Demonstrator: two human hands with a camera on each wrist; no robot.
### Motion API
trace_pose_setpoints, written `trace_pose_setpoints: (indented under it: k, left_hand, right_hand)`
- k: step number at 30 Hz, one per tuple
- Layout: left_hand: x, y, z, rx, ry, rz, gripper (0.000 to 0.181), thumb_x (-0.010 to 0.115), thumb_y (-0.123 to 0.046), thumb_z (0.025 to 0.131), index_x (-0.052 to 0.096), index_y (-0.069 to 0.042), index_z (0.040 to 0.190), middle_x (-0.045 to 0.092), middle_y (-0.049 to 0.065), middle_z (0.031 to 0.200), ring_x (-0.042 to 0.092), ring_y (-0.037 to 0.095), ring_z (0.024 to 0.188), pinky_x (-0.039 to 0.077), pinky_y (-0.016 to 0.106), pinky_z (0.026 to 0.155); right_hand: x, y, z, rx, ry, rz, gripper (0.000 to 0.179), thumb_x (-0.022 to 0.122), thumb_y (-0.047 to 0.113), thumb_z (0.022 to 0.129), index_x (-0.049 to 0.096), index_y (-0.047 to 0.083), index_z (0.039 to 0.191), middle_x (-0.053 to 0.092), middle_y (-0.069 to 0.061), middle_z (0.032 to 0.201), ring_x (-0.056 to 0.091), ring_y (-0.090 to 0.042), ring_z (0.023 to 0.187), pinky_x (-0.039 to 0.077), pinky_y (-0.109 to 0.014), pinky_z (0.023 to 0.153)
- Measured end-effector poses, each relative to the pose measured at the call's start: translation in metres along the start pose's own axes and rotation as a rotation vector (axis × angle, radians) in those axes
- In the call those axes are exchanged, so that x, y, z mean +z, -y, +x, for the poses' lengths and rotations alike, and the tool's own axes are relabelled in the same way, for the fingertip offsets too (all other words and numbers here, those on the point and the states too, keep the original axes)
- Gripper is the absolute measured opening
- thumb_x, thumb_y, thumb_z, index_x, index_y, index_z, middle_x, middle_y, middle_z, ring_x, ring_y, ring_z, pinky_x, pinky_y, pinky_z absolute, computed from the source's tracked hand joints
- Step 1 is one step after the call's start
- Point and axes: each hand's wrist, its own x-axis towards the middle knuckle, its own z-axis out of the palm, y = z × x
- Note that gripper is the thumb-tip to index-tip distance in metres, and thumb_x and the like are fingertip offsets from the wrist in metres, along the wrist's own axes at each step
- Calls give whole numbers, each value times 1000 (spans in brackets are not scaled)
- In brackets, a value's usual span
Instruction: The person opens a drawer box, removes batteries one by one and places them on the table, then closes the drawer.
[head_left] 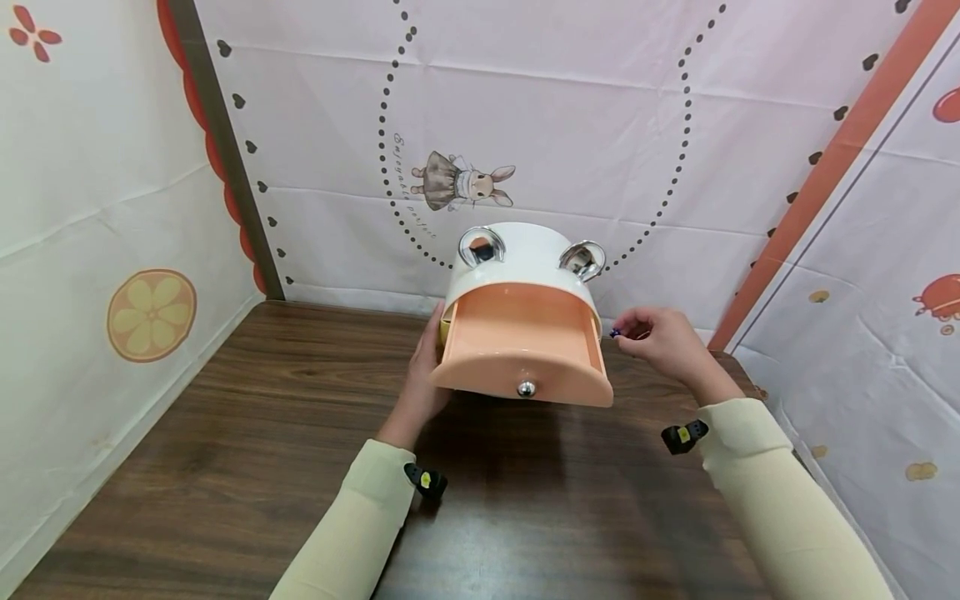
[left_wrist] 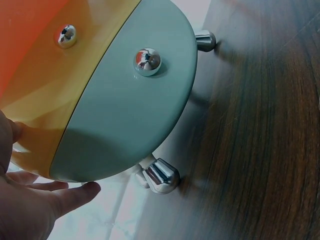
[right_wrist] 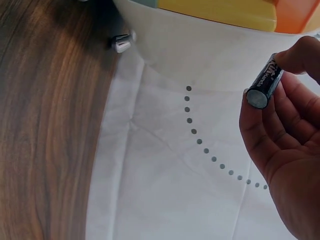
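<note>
A round-fronted white drawer cabinet (head_left: 517, 250) with chrome feet stands on the table. Its peach top drawer (head_left: 525, 321) is pulled out, while the yellow drawer (left_wrist: 40, 107) and grey-green drawer (left_wrist: 127, 97) below are closed. My left hand (head_left: 422, 371) rests against the cabinet's left side, with straight fingers along the wall and the thumb by the yellow drawer's front. To the right of the cabinet, my right hand (head_left: 663, 343) pinches a small dark battery (right_wrist: 265, 82) with pale lettering between thumb and fingertips, raised beside the cabinet's white wall.
Two shiny chrome rings (head_left: 482, 247) stick up from the cabinet top like ears. A chrome knob (head_left: 527, 389) sits on the peach drawer's front. Dark wood table (head_left: 225, 467) lies beneath, and printed white cloth (head_left: 322, 208) encloses the back and both sides.
</note>
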Motion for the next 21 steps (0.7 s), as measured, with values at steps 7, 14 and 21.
trace_pose_setpoints:
  k: [7, 14, 21]
  left_hand:
    - [0, -1, 0, 6, -5, 2, 92, 64, -11, 93, 5, -48, 153, 22, 0, 160, 23, 24, 147, 27, 55, 115]
    - [0, 0, 0, 8, -8, -11, 92, 64, -8, 92, 6, -45, 153, 21, -1, 160, 24, 24, 147, 28, 54, 115]
    - [0, -1, 0, 10, -9, 4, 93, 65, -10, 92, 6, -46, 153, 21, 0, 160, 24, 25, 147, 28, 54, 115]
  right_hand:
    - [8, -9, 0, 33, 25, 20, 15, 67, 13, 87, 69, 5, 99, 69, -11, 89, 62, -17, 78, 52, -28, 65]
    - [20, -23, 0, 60, 49, 13, 16, 66, 14, 89, 69, 4, 101, 69, -11, 89, 62, -17, 73, 51, -30, 62]
    - [31, -31, -2, 105, 54, 37, 17, 65, 14, 89, 69, 4, 101, 69, -10, 86, 60, -17, 71, 49, -31, 59]
